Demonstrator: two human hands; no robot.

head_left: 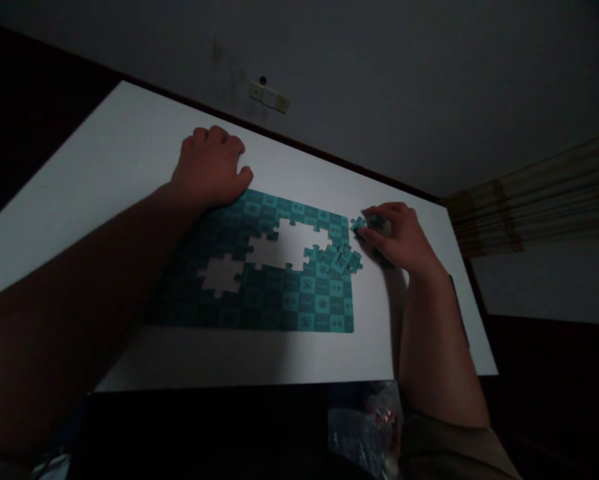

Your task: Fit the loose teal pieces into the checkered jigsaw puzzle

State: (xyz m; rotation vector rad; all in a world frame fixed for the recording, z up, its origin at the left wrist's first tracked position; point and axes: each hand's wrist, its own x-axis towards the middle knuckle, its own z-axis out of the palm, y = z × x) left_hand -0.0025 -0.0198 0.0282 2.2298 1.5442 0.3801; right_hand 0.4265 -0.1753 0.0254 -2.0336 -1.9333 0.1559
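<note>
A teal puzzle [319, 303] with a checkered pattern of paw prints lies flat on the white table, with gaps in its middle and lower left. My left hand [210, 163] rests on the table at the puzzle's upper edge, thumb apart from the fingers and nothing visible in it. Just beyond the puzzle's upper right corner, my right hand [397, 233] pinches a small puzzle piece [358, 224] between thumb and fingers; another bit of teal shows behind the fingers. A small heap of loose pieces [340, 258] overlaps the puzzle's right edge.
The white table [129, 133] stands against a grey wall with a socket panel [269, 97]. A curtain [539, 200] hangs at the right. Below the table's front edge are clear plastic bags [364, 430]. The light is dim.
</note>
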